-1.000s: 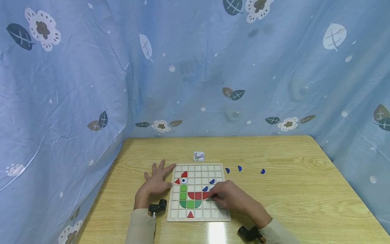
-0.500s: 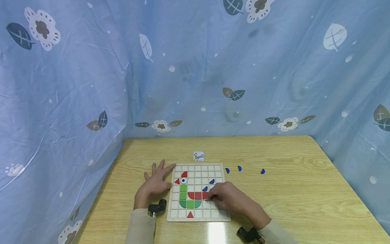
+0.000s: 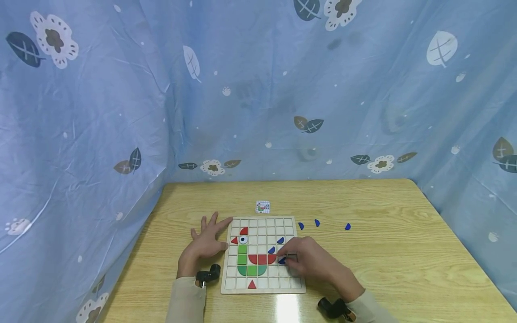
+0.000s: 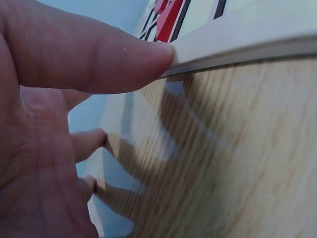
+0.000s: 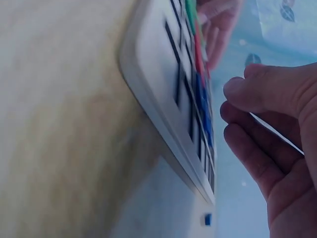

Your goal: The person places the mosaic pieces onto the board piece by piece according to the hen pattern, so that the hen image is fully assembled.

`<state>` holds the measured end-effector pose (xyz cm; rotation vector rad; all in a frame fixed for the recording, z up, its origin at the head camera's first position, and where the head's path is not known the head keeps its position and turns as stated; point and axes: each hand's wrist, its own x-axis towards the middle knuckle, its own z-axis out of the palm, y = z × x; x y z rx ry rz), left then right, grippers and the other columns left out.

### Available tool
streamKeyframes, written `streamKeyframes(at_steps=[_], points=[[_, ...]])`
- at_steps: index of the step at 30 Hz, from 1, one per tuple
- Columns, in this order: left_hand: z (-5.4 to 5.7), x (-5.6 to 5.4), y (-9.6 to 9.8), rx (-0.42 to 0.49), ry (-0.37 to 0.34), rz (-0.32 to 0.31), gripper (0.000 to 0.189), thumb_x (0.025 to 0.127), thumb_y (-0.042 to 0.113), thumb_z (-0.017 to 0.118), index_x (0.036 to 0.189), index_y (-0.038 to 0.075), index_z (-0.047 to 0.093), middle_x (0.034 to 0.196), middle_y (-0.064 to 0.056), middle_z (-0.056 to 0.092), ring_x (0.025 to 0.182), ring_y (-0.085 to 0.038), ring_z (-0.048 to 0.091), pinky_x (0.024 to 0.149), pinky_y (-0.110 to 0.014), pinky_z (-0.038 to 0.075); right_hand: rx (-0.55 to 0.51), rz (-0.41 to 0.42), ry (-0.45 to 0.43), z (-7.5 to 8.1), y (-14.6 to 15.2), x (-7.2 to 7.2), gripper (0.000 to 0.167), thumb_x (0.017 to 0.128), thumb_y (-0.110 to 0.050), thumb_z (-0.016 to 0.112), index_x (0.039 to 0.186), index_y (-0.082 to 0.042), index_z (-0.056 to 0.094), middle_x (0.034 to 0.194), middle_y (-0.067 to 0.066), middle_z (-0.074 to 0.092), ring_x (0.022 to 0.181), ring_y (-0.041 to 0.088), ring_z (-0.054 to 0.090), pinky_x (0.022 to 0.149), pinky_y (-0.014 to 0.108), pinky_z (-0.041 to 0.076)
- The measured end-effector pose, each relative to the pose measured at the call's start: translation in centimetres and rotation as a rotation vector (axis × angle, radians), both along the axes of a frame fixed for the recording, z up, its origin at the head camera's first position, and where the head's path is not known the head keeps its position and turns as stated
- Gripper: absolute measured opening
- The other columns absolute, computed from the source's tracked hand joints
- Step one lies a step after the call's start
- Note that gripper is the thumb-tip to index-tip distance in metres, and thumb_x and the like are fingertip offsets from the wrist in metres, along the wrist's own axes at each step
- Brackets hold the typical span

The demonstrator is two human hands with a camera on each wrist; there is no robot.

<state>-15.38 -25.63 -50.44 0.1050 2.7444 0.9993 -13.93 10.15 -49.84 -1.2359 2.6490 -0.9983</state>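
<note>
A white gridded board (image 3: 262, 229) lies on the table, bearing red, green and blue flat pieces and a round eye piece (image 3: 243, 239). My left hand (image 3: 206, 244) lies at its left edge with spread fingers; in the left wrist view the thumb (image 4: 124, 62) touches the board's side. Over the board's right part is my right hand (image 3: 308, 258), its fingers relaxed and bent. A blue half-round piece (image 3: 282, 260) shows on the board beneath its fingertips. The right wrist view shows thumb (image 5: 257, 89) and fingers close together with nothing seen between them.
Three blue half-round pieces lie right of the board, the farthest one (image 3: 348, 226) well apart. Behind the board lies a small printed pattern card (image 3: 263, 207). A blue patterned curtain (image 3: 258, 112) hangs around the wooden table (image 3: 383, 251).
My right hand has shifted slightly, its fingers parting from the board so that the blue half-round piece beneath them shows. My left hand has stayed in place.
</note>
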Motion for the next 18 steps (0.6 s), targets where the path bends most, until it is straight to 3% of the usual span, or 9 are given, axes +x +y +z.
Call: streamKeyframes(at_steps=[11, 15, 18], points=[[-0.2, 0.1, 0.1, -0.008, -0.007, 0.007, 0.086, 0.087, 0.01, 0.075, 0.167, 0.023, 0.049, 0.184, -0.024, 0.008, 0.166, -0.058, -0.013, 0.119, -0.087, -0.016, -0.063, -0.143, 0.054, 0.9, 4.9, -2.0, 0.026, 0.092, -0.001, 0.083, 0.115, -0.013, 0.085, 0.113, -0.005, 0.084, 0.106, 0.021, 0.08, 0.091, 0.046, 0.066], [-0.2, 0.0, 0.1, -0.009, -0.001, 0.009, 0.086, 0.086, 0.009, 0.075, 0.167, 0.023, 0.049, 0.183, -0.024, 0.008, 0.166, -0.059, -0.012, 0.119, -0.088, -0.016, -0.089, -0.241, 0.101, 0.7, 7.4, -3.2, 0.029, 0.09, 0.001, 0.084, 0.114, -0.013, 0.085, 0.113, -0.004, 0.085, 0.106, 0.024, 0.081, 0.089, 0.048, 0.066], [-0.3, 0.0, 0.1, -0.007, 0.0, 0.005, 0.086, 0.086, 0.009, 0.075, 0.167, 0.023, 0.049, 0.184, -0.024, 0.007, 0.166, -0.059, -0.012, 0.118, -0.088, -0.016, -0.105, -0.309, 0.112, 0.4, 9.4, -3.9, 0.03, 0.089, 0.003, 0.084, 0.114, -0.013, 0.086, 0.113, -0.001, 0.085, 0.103, 0.024, 0.081, 0.081, 0.041, 0.064]])
